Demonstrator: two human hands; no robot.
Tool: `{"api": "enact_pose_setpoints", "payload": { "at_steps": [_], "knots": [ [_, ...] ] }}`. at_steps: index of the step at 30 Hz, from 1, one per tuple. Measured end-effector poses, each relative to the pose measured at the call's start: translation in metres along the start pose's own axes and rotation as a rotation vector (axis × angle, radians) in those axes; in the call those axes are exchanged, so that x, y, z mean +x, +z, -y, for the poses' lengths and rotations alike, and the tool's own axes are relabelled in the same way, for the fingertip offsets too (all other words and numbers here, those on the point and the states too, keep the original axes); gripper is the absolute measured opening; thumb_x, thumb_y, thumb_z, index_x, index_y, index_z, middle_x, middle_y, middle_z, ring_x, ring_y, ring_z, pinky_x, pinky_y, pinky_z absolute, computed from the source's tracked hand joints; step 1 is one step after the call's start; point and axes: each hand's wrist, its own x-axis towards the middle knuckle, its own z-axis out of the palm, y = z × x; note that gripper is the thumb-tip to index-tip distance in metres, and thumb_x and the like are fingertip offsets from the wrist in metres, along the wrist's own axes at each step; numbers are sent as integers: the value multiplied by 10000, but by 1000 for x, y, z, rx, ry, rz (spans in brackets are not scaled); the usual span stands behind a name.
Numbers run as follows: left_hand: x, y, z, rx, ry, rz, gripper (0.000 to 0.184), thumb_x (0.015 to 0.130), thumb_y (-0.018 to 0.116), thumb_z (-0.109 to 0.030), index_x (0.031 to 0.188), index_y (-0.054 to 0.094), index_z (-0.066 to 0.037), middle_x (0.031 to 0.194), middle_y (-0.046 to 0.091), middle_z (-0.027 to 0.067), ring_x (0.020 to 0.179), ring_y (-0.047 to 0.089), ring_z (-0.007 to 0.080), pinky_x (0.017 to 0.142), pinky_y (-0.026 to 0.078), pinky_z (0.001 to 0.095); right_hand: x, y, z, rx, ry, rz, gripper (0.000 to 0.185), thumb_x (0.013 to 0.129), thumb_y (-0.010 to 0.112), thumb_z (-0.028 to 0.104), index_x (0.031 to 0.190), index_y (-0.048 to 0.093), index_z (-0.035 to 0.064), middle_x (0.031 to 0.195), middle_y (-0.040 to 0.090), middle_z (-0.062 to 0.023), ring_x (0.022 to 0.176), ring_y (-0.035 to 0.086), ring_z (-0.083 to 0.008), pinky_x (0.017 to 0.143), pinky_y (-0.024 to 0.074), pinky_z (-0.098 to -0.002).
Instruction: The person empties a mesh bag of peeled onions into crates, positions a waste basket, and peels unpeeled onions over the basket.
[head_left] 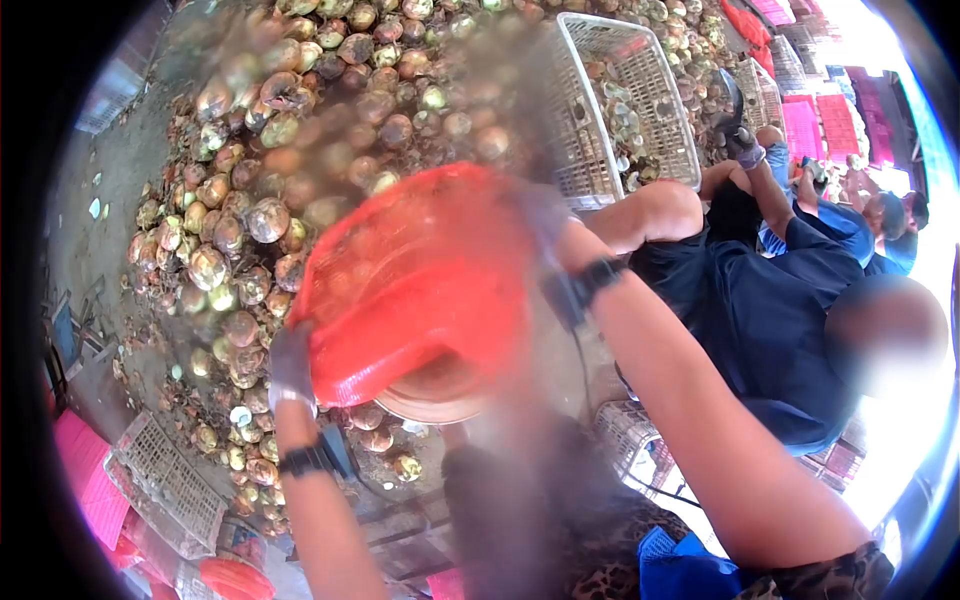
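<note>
A red mesh bag [410, 310] is stretched between my two gloved hands, its mouth spread wide over a round, pale-rimmed tub [430, 402]. My left hand [292, 365], in a grey glove, is closed on the bag's lower left edge. At the upper right edge, my right hand [545, 225] grips the bag too, though blur and a smear on the lens hide its fingers. Onions [268, 220] lie in a big heap just beyond the bag. Part of the tub is covered by the bag.
A white slatted crate [625, 110] with some onions in it stands at upper right. Beside it sits a co-worker in dark clothes [760, 310], whose gloved hand [742, 148] holds a curved blade [733, 98]. Another crate [165, 485] lies lower left near pink crates [85, 465].
</note>
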Motion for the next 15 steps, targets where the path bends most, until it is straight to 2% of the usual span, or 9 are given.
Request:
{"api": "enact_pose_setpoints", "payload": {
  "at_steps": [1,2,6,8,9,10,11,14,15],
  "knots": [
    [51,10,33,609,317,149,277,959,514,-215,1050,679,-11,954,681,235,915,672,383,811,552,454,20,11,-30,-21,-49,10,482,1021,465,405,1218,633,-2,1138,687,-134,1011,644,-237,880,510,-370],
    [103,20,66,1162,725,102,271,943,512,-200,1044,694,-27,965,694,221,933,679,394,816,553,463,40,23,-58,-41,-99,19,476,1025,460,398,1217,632,-3,1133,686,-131,985,645,-227,859,513,-369],
    [67,41,103,367,-27,263,282,928,552,-196,1130,651,-27,985,699,186,893,697,359,715,584,444,23,64,-188,256,-56,7,362,1014,503,284,1206,630,4,1107,671,-123,842,637,-201,719,523,-383],
    [6,40,126,-6,-315,365,309,920,572,-195,1173,630,-26,994,702,168,873,706,341,664,600,435,-42,54,-170,227,32,-11,432,1007,495,362,1221,628,11,1082,684,-124,863,651,-213,750,527,-381],
    [-42,33,120,-243,-361,362,448,873,647,-158,1294,528,-62,1091,657,126,836,692,343,627,623,464,-87,41,-137,143,167,24,466,1004,487,397,1228,624,13,1069,694,-130,897,663,-236,787,527,-384],
    [-62,36,128,-212,-326,475,564,840,684,-133,1356,461,-80,1178,628,137,879,683,379,650,638,506,-135,28,-101,57,299,71,500,1001,478,433,1234,621,15,1056,704,-136,931,675,-259,824,528,-388],
    [-84,37,137,-256,-268,541,558,836,704,-164,1343,492,-72,1169,641,143,928,685,341,667,643,459,-159,26,-97,-13,492,158,470,998,479,399,1230,616,14,1048,706,-144,943,682,-285,832,528,-399],
    [-139,81,117,-98,-224,410,491,829,700,-244,1270,578,-63,1100,689,112,898,698,235,685,587,414,-165,62,-177,-673,-112,155,386,973,501,314,1201,619,26,1053,706,-158,969,680,-348,834,529,-428],
    [-101,117,196,-107,-228,461,498,829,699,-182,1296,572,-64,1107,679,104,907,681,262,760,580,373,-166,69,-178,-646,-55,114,369,966,502,295,1191,622,29,1082,698,-161,993,669,-357,842,528,-432]
  ]
}}
